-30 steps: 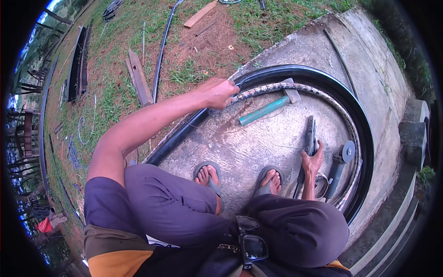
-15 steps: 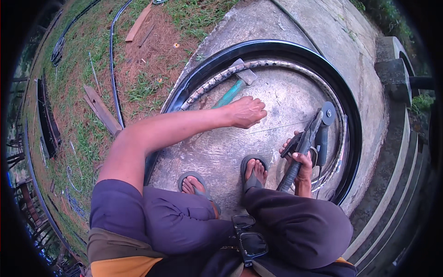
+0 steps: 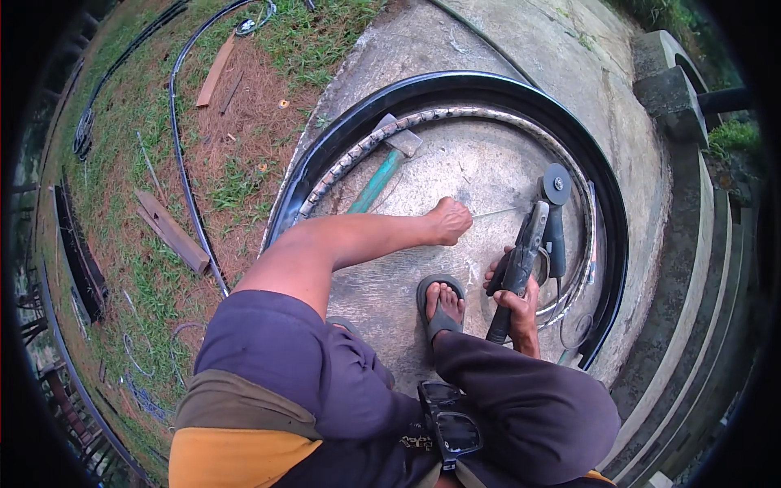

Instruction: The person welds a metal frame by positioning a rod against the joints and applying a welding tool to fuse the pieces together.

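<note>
The right hand [image 3: 525, 305] is gripping a black clamp [image 3: 527, 248]. The left hand [image 3: 450, 221] (its grip indeterminable) is covering part of a thin rod [image 3: 498, 212], no longer touching the glossy, curved strip [image 3: 488, 88].

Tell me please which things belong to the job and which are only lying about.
Likely the job:
electrode holder, in right hand
thin rod, reaching toward left hand
perhaps angle grinder and green-handled hammer, both unheld

Just lying about, seemingly:
brown plank
wooden beam

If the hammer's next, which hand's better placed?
Left hand, probably: it's nearer the hammer, though whether it grips the thin rod is unclear. Right hand is farther away and holds the black tool.
</note>
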`<act>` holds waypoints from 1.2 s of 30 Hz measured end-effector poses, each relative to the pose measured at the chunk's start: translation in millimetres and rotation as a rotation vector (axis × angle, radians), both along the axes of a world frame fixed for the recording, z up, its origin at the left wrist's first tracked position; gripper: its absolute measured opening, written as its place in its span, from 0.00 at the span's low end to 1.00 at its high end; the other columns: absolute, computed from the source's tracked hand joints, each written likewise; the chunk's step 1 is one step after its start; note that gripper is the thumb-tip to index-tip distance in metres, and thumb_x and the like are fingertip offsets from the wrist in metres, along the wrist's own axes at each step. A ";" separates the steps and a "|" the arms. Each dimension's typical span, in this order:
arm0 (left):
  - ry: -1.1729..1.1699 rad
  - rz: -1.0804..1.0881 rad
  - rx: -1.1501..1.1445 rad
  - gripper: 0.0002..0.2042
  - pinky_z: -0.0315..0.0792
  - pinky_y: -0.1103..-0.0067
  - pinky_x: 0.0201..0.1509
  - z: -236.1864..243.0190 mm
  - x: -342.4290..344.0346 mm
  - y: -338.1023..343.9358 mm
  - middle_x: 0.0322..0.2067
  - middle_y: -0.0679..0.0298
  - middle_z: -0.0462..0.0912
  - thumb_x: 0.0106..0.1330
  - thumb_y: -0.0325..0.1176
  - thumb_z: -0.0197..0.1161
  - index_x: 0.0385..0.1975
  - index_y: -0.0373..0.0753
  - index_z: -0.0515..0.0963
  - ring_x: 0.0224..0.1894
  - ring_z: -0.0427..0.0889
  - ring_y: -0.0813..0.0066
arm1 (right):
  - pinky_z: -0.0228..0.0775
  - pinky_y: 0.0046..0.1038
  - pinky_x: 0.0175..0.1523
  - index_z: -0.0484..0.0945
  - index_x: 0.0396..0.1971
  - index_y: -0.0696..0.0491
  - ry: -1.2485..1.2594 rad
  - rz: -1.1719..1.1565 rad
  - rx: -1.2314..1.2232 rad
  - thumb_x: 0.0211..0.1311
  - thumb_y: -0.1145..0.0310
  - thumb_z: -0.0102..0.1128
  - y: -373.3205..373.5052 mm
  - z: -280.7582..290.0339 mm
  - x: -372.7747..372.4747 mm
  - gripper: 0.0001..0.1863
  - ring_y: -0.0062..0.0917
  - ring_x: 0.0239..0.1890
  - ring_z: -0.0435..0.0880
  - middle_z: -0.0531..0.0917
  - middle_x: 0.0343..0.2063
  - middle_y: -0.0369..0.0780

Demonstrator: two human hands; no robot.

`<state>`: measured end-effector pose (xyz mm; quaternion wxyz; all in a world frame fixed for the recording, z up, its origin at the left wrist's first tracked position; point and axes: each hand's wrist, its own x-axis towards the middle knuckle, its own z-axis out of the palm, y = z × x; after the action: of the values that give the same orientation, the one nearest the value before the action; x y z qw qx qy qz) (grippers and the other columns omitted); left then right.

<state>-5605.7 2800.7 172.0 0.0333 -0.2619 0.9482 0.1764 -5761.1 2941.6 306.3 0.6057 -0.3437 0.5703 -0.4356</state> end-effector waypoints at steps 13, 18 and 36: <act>0.309 1.015 -0.120 0.14 0.74 0.68 0.36 172.1 255.5 7.2 0.30 0.56 0.83 0.56 0.38 0.56 0.40 0.42 0.80 0.29 0.81 0.60 | 0.71 0.22 0.44 0.64 0.58 0.61 0.224 0.239 -0.079 0.40 0.76 0.59 -30.4 -10.3 30.1 0.37 0.21 0.38 0.77 0.76 0.37 0.39; 0.317 1.182 -0.029 0.18 0.68 0.70 0.29 132.1 302.1 90.4 0.18 0.59 0.75 0.56 0.50 0.60 0.28 0.39 0.80 0.23 0.75 0.65 | 0.70 0.25 0.41 0.69 0.51 0.60 0.323 0.426 -0.109 0.39 0.75 0.58 -42.0 -22.7 65.3 0.31 0.22 0.34 0.76 0.77 0.32 0.38; 0.450 0.957 0.126 0.27 0.53 0.75 0.21 145.1 287.0 73.8 0.13 0.67 0.58 0.52 0.54 0.66 0.12 0.35 0.66 0.17 0.60 0.76 | 0.70 0.40 0.46 0.65 0.55 0.57 0.787 0.600 -0.489 0.34 0.73 0.61 -29.5 -25.9 64.3 0.38 0.47 0.41 0.75 0.72 0.38 0.51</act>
<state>-5318.7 2874.5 317.1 -0.2396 -0.6186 0.6938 0.2804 -5696.8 2912.2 280.4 0.3467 -0.7586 0.5132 -0.2023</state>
